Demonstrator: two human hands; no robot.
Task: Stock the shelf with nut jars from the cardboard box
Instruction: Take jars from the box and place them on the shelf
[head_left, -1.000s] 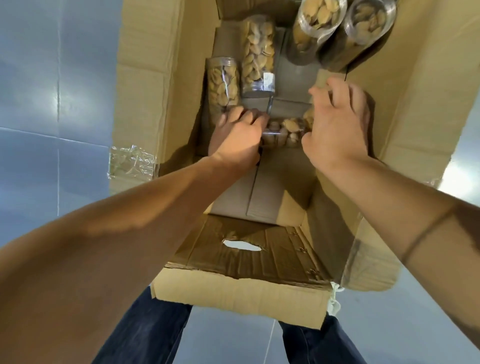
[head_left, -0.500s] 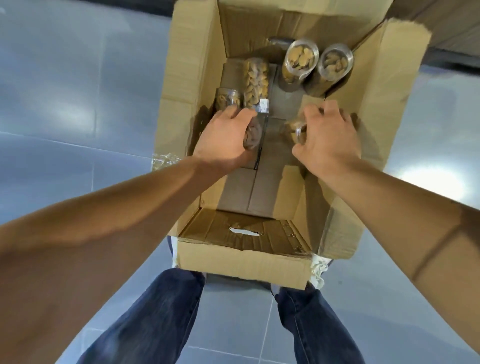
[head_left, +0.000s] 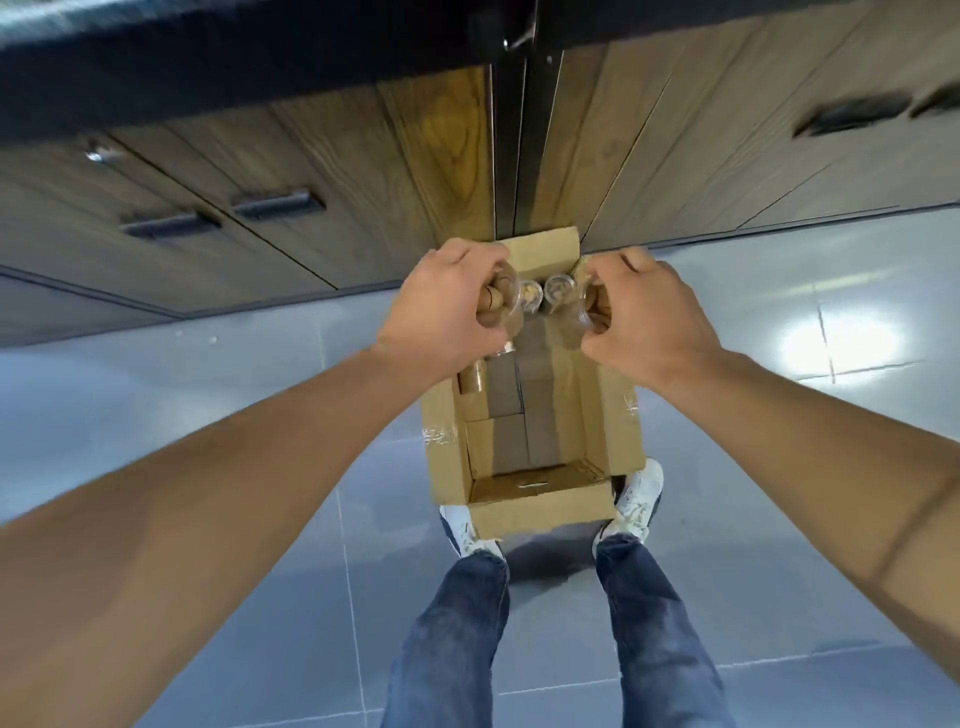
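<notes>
An open cardboard box (head_left: 540, 506) stands on the floor between my feet. My left hand (head_left: 447, 306) is closed around a clear nut jar (head_left: 501, 301), held high above the box. My right hand (head_left: 641, 312) grips a second clear nut jar (head_left: 592, 306) at the same height. Two upright jars (head_left: 545, 293) remain at the far end of the box, seen between my hands. Another jar (head_left: 472, 375) lies at the box's left wall, partly hidden by my left wrist.
Wooden cabinet doors (head_left: 363, 171) with dark handles (head_left: 275, 203) run across the view just beyond the box, under a dark countertop edge (head_left: 234, 47). Grey floor tiles (head_left: 779, 415) surround the box. My legs in jeans and my white shoes (head_left: 636, 499) stand at its near end.
Both hands closed on jars inside the box and rose out of it with one jar each. My head lifted away from the box, bringing the cabinets into view.
</notes>
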